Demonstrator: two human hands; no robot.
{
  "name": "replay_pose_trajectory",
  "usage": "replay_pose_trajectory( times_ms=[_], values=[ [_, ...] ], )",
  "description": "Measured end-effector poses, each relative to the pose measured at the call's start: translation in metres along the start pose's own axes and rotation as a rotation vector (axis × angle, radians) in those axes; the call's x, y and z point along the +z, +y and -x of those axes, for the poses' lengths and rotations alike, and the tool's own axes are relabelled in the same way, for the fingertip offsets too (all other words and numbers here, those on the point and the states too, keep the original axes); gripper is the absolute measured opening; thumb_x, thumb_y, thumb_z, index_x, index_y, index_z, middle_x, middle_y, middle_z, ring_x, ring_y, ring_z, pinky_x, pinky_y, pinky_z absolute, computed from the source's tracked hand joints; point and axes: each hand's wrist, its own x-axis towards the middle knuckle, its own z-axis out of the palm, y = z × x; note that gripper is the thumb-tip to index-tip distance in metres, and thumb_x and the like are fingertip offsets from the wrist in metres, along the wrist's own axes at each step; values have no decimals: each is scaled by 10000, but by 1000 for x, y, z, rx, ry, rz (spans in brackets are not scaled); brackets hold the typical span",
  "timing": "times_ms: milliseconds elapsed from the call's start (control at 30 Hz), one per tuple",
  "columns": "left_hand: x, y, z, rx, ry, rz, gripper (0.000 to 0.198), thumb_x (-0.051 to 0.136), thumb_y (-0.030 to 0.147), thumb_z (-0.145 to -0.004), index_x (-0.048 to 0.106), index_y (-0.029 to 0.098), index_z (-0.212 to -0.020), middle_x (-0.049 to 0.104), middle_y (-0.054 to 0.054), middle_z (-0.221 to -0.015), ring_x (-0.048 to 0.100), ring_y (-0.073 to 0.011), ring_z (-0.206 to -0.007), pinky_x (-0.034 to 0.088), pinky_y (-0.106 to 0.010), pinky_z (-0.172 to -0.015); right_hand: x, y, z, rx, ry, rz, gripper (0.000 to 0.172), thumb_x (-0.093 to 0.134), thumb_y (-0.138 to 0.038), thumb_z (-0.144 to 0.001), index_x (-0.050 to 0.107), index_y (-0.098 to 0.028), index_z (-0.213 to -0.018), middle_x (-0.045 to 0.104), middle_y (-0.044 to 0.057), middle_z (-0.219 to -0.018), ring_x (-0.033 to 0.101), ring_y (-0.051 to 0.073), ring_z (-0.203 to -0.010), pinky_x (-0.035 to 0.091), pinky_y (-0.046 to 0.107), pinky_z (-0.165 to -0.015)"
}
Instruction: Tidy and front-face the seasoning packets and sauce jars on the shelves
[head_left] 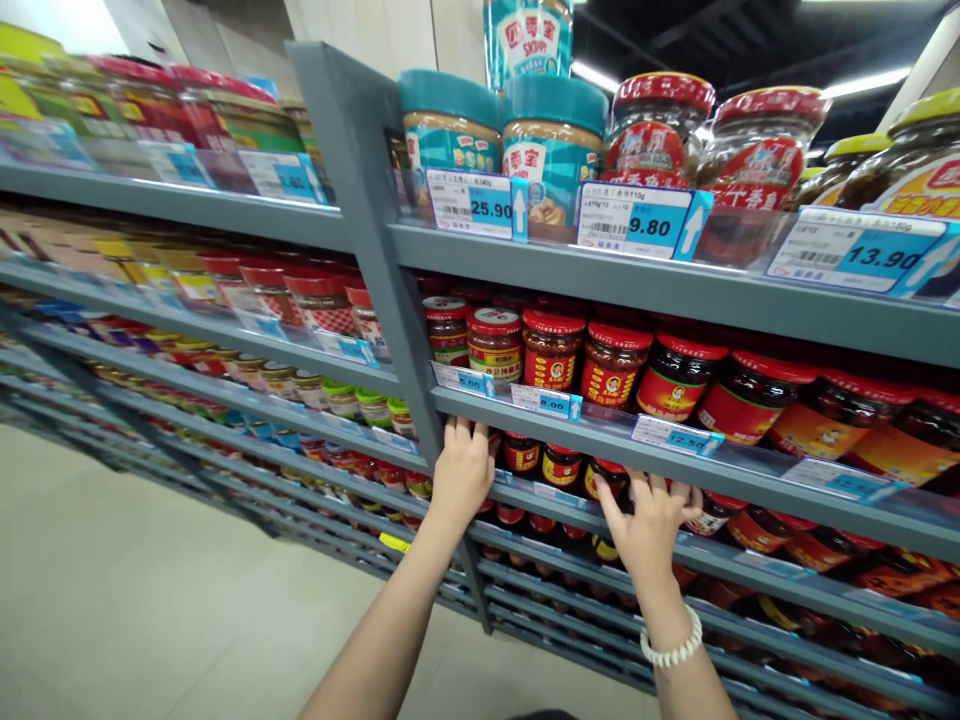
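My left hand (464, 467) reaches into the shelf beside the grey upright, its fingers stretched over the front of the row and partly covering a jar there. My right hand (649, 522) is farther along the same shelf, thumb spread from the fingers. Its thumb lies by a small dark jar with a red lid (609, 478); whether they touch I cannot tell. Between my hands stand small sauce jars, one with a red label (520, 452) and one with a yellow-and-red label (561, 465). Neither hand visibly holds a jar. A white coiled band (673, 640) circles my right wrist.
Above my hands, a shelf edge (600, 424) with price tags carries red-lidded chilli sauce jars (616, 362). The top shelf holds blue-lidded peanut butter jars (553, 150). A grey upright (375, 200) divides the racks. Pale floor (150, 590) lies at the lower left.
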Motion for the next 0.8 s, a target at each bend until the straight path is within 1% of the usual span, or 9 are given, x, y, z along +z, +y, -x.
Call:
replay_pose_trajectory(
  times_ms=[100, 233, 333, 433, 533, 600, 667, 733, 800],
  values=[
    [1, -10, -1, 77, -6, 69, 584, 452, 25, -749, 400, 9, -1330, 460, -225, -1206, 462, -341, -1141, 476, -470, -969, -3, 0, -1, -5, 6, -22, 336, 586, -523, -888, 682, -217, -988, 694, 47, -997, 486, 351, -1032, 268, 511, -928],
    [-1, -15, -2, 141, 16, 123, 595, 381, -10, -755, 356, 28, -1348, 471, -212, -1184, 443, -321, -1213, 432, -475, -1039, -7, -1, -3, -23, -28, -16, 372, 503, -532, -929, 675, -206, -985, 692, 64, -985, 489, 356, -994, 281, 521, -891],
    [-4, -8, 2, 148, 52, 98, 545, 377, 8, -787, 376, 6, -1332, 452, -238, -1237, 402, -333, -1268, 419, -475, -1054, -7, -1, -4, -37, -62, 37, 439, 489, -569, -920, 671, -177, -995, 681, 100, -985, 481, 374, -978, 280, 554, -882],
    [-7, 7, 7, 177, 118, 93, 510, 436, 80, -802, 407, -2, -1305, 433, -248, -1287, 345, -362, -1312, 381, -514, -1076, -7, 2, -4, -70, -60, 28, 457, 511, -588, -902, 668, -173, -1014, 668, 110, -974, 481, 376, -989, 291, 562, -889],
    [-7, 23, 9, 227, 137, 86, 467, 509, 199, -834, 455, 54, -1275, 467, -211, -1275, 385, -360, -1270, 315, -572, -1098, -13, 8, 0, -123, -20, -54, 425, 498, -562, -921, 656, -194, -1064, 655, 102, -1028, 485, 362, -1021, 311, 544, -898],
    [-4, 28, 7, 250, 161, 54, 408, 540, 270, -864, 492, 93, -1228, 504, -190, -1228, 438, -347, -1207, 312, -589, -1080, -21, 11, 5, -122, 35, -91, 397, 499, -529, -933, 644, -207, -1114, 640, 107, -1081, 488, 355, -1040, 325, 525, -886],
    [2, 28, 5, 249, 195, 41, 335, 533, 263, -886, 506, 105, -1180, 536, -175, -1166, 474, -326, -1153, 342, -565, -1050, -29, 14, 11, -94, 94, -118, 343, 532, -474, -930, 638, -229, -1145, 633, 103, -1118, 503, 340, -1049, 334, 506, -879],
    [9, 24, 4, 244, 218, 68, 295, 495, 214, -899, 495, 103, -1172, 553, -165, -1141, 489, -308, -1138, 351, -537, -1040, -37, 18, 18, -80, 147, -150, 281, 571, -406, -914, 642, -244, -1133, 646, 84, -1128, 530, 318, -1046, 349, 485, -881],
    [16, 20, 5, 242, 237, 110, 304, 464, 206, -911, 474, 102, -1197, 561, -163, -1151, 493, -298, -1149, 339, -524, -1047, -41, 27, 25, -92, 214, -142, 216, 615, -326, -879, 658, -246, -1075, 679, 57, -1070, 567, 290, -995, 377, 446, -852]
  ],
)
